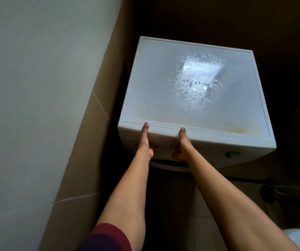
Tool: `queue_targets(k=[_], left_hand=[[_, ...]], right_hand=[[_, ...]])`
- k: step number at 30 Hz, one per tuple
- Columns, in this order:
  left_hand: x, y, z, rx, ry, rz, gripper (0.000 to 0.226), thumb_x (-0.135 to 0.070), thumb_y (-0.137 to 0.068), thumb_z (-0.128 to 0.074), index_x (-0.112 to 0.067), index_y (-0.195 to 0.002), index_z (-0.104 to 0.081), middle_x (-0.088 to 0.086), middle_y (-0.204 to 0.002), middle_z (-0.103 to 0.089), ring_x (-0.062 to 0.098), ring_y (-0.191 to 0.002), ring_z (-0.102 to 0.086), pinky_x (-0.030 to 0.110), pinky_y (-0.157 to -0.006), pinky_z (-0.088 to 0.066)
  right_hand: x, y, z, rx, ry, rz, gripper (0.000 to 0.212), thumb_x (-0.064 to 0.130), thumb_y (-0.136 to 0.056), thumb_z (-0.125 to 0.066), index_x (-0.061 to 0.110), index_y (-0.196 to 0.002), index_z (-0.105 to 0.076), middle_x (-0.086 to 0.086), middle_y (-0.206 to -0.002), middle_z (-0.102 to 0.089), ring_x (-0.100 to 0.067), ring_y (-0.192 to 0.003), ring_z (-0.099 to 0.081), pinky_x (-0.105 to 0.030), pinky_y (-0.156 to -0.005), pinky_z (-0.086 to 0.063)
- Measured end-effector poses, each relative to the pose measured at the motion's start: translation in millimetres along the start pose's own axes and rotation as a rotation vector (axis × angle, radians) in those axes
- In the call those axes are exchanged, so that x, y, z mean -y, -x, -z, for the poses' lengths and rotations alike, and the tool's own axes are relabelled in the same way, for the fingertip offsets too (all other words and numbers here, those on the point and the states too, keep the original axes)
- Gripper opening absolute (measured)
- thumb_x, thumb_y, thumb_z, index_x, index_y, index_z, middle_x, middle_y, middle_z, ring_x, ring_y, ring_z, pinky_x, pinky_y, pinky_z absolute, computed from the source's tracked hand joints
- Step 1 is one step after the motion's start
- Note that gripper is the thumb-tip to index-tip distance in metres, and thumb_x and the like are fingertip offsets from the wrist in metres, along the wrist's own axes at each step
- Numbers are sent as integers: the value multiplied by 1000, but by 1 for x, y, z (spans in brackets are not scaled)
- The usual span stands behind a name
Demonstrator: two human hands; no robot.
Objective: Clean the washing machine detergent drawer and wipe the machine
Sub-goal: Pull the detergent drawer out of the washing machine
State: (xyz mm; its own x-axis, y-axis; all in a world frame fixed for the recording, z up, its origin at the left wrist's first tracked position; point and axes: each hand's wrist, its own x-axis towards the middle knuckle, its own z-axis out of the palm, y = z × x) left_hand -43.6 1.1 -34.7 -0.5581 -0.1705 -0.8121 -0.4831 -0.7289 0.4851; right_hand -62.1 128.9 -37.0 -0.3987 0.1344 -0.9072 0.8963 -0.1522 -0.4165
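Both hands grip the detergent drawer (161,140), which sits at the top left of the washing machine (209,144) front and looks shut, flush with the panel. My left hand (145,142) has its thumb laid over the top edge and its fingers curled in against the drawer face. My right hand (181,145) does the same at the drawer's right end, beside the seam.

To do this well, I should pull evenly with both hands, straight toward me. A drawer dragged by one corner is likely to jam. I expect a catch near the end of its travel, so I go slowly and support it from below. A yellowish stain (241,130) near the front of the machine's top (163,78) will need wiping.
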Motion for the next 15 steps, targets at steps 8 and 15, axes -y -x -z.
queue_targets(k=[8,15], left_hand=[[11,-1,7,-84,-9,-7,148,-84,-19,-74,-22,-146,-31,6,-140,-46,27,-126,-47,49,-104,-42],[21,18,29,-35,22,-10,133,-75,-22,-79,-16,-136,-42,11,-123,-56,29,-110,-56,50,-91,-52]], right_hand=[[3,2,1,22,77,57,74,85,-73,-27,13,-75,-41,-4,-65,-31,-17,-55,-31,-24,-56,-26],[-6,1,0,43,55,89,77,88,-69,-28,16,-86,-48,-7,-135,-51,-31,-122,-53,-50,-99,-41]])
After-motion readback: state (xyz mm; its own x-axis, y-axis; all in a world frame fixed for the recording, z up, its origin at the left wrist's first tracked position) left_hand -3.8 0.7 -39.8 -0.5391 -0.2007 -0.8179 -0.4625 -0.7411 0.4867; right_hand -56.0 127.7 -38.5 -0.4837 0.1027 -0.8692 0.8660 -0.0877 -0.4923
